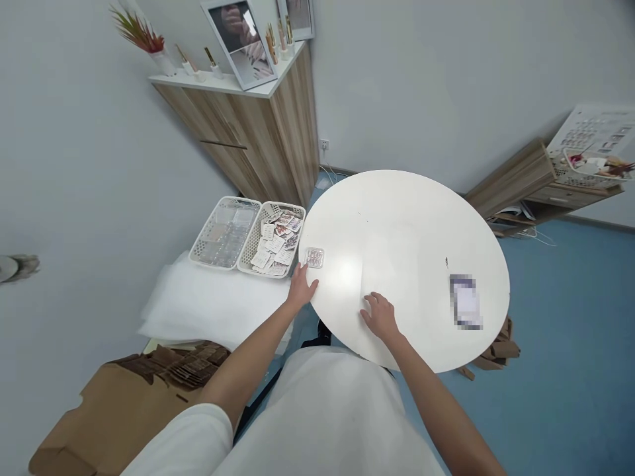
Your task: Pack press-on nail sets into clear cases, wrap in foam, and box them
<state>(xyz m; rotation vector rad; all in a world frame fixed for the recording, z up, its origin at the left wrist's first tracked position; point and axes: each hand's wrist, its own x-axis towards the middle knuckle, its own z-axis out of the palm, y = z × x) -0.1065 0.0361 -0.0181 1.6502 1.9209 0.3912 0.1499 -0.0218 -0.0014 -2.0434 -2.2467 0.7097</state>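
Observation:
My left hand (301, 287) is at the left edge of the round white table (397, 211), with its thumb and fingers apart. Just beyond its fingertips lies a small clear plastic case (314, 257) with reddish pieces inside; whether a finger touches it I cannot tell. Over the table near its front edge is my right hand (381, 316), fingers loosely bent and apart, holding nothing. Left of the table stands a white basket (241, 260) full of small printed cards (274, 244). Beside that, another white basket (194, 250) holds clear plastic cases (225, 231).
White sheeting (213, 301) lies under the baskets, above an open cardboard box (124, 416). A blurred-out rectangular object (465, 303) is on the table's right side. Behind are a wooden cabinet (262, 132) with picture frames and, at right, a low shelf unit (526, 175).

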